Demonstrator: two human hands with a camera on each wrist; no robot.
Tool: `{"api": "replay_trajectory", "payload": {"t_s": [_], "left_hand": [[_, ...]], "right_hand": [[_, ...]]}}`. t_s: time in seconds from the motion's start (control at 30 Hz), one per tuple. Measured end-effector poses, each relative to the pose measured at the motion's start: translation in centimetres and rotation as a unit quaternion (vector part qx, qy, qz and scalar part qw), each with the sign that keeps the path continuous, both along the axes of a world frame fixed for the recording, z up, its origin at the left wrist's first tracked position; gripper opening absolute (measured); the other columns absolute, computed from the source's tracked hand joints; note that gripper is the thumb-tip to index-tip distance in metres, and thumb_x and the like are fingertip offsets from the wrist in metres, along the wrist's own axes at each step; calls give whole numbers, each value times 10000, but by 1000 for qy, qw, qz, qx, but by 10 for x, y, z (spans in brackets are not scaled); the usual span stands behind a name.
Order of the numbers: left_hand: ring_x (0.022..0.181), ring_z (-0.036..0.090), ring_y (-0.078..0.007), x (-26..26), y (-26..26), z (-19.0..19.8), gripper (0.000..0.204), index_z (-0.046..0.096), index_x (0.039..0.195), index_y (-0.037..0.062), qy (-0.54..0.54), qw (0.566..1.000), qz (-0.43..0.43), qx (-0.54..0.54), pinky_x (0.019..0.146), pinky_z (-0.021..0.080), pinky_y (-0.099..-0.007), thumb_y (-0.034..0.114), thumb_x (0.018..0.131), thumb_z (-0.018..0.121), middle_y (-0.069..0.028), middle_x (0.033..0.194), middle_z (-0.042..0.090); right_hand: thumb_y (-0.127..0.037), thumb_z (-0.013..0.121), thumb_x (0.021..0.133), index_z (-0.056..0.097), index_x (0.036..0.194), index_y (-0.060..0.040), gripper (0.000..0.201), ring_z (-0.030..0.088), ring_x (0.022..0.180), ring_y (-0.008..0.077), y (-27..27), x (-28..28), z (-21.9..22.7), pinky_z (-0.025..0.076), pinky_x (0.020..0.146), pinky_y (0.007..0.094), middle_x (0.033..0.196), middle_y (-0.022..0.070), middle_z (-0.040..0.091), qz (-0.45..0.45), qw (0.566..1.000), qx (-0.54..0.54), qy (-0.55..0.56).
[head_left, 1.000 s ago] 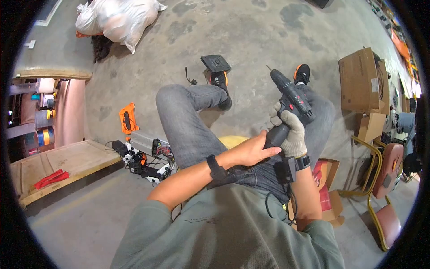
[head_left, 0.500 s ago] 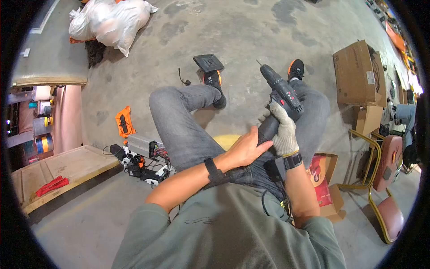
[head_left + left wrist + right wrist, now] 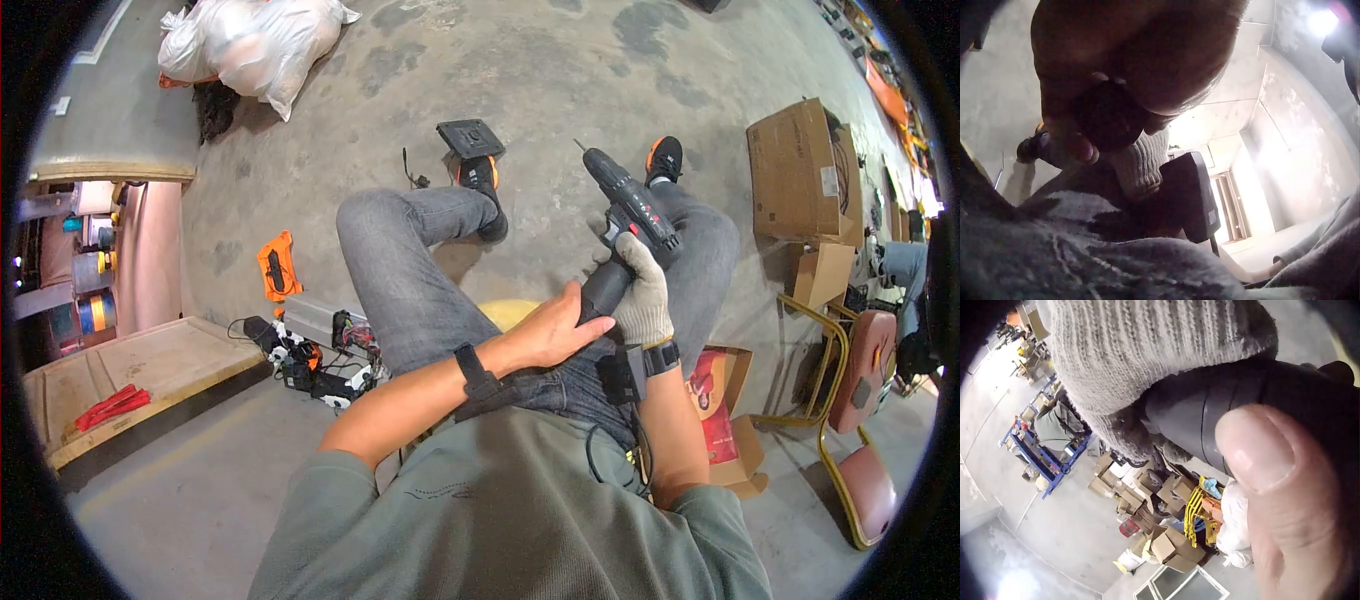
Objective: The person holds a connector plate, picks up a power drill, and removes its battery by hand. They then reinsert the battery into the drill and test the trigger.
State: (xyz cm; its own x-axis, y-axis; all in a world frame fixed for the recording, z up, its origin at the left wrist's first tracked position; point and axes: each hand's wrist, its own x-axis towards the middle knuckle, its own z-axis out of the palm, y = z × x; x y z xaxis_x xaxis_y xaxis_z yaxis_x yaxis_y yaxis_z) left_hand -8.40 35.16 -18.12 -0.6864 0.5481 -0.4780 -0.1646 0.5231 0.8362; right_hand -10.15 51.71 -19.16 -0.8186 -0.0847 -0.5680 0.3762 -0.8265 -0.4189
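Concrete floor [image 3: 560, 90] lies below. Over the lap, the gloved right hand [image 3: 640, 295] grips the drill [image 3: 625, 225] upright; the bare left hand [image 3: 555, 335] wraps fingers around its base.

Black drill [image 3: 632, 215] with red markings, dark grey grip. Right hand [image 3: 640, 295] in pale grey knit glove; left hand [image 3: 555, 335] bare. Grey jeans [image 3: 420, 270] — black shoes [image 3: 485, 185] with orange trim. Grey-green shirt [image 3: 500, 510].
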Motion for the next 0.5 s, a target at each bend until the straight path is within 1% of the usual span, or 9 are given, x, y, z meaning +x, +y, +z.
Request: {"api": "replay_trajectory", "payload": {"t_s": [0.03, 0.17, 0.23, 0.27, 0.33, 0.37, 0.43, 0.47, 0.5], "left_hand": [[970, 664, -451, -1, -1, 1, 697, 431, 1126, -153, -3, 1000, -11, 3, 834, 515, -453, 496, 960, 624, -364, 994, 620], [976, 661, -443, -2, -3, 0, 697, 427, 1119, -152, 3, 1000, -20, 23, 835, 514, -449, 497, 961, 623, -363, 992, 614], [999, 649, -477, -3, -2, 2, 739, 411, 1142, -185, -16, 999, -24, 25, 855, 512, -468, 496, 953, 626, -402, 1043, 602], [999, 649, -477, -1, -1, 0, 739, 411, 1142, -185, -16, 999, -24, 26, 855, 512, -468, 496, 953, 626, -402, 1043, 602], [991, 654, -445, 3, 1, -5, 700, 418, 1132, -157, 4, 999, -14, 29, 859, 509, -448, 491, 962, 621, -379, 1022, 605], [991, 654, -445, 4, 1, -8, 700, 418, 1132, -157, 4, 1000, -13, 29, 859, 509, -448, 491, 962, 621, -379, 1022, 605], [998, 649, -487, 4, 1, -9, 730, 405, 1135, -186, 3, 1000, -23, 18, 858, 512, -474, 491, 961, 617, -409, 1025, 605], [998, 649, -487, 4, 1, -9, 730, 405, 1135, -186, 2, 1000, -23, 19, 858, 512, -474, 491, 961, 617, -409, 1025, 605], [995, 648, -494, 3, 0, -7, 728, 406, 1130, -188, 4, 1000, -20, 17, 855, 513, -478, 490, 963, 614, -414, 1023, 604]], "right_hand": [[-144, 667, 922, 606, 1211, -23, 319, 669, 799, 225, 0, 0, 1, 577, 771, 398, 1063, 106, 695, -4, 1000, -15, 15], [-130, 667, 918, 598, 1216, -25, 323, 656, 795, 204, 1, 2, -12, 577, 766, 412, 1025, 97, 685, -17, 999, -31, 19], [-117, 663, 919, 593, 1216, -30, 318, 643, 775, 188, 3, 2, -11, 577, 755, 414, 974, 77, 668, -6, 999, -36, -13], [-117, 663, 919, 593, 1216, -30, 318, 643, 775, 188, 3, 2, -13, 577, 755, 414, 974, 77, 668, -6, 999, -35, -14], [-127, 639, 949, 539, 1279, -37, 357, 607, 819, 135, 3, 4, -18, 539, 757, 354, 1050, 58, 666, -1, 999, -37, 10], [-127, 639, 949, 539, 1279, -37, 357, 607, 819, 135, 3, 5, -19, 539, 757, 354, 1050, 58, 666, 0, 999, -36, 10], [-156, 630, 966, 542, 1276, -44, 341, 624, 798, 136, 1, 5, -15, 559, 729, 344, 1051, 67, 678, 1, 1000, 7, -2], [-156, 630, 966, 542, 1276, -44, 341, 624, 798, 136, 0, 4, -11, 559, 729, 344, 1051, 67, 678, 1, 1000, 7, -2], [-178, 654, 955, 577, 1238, -51, 320, 643, 758, 159, -2, 2, -5, 581, 704, 361, 1027, 71, 687, -4, 999, 45, -4]]}}
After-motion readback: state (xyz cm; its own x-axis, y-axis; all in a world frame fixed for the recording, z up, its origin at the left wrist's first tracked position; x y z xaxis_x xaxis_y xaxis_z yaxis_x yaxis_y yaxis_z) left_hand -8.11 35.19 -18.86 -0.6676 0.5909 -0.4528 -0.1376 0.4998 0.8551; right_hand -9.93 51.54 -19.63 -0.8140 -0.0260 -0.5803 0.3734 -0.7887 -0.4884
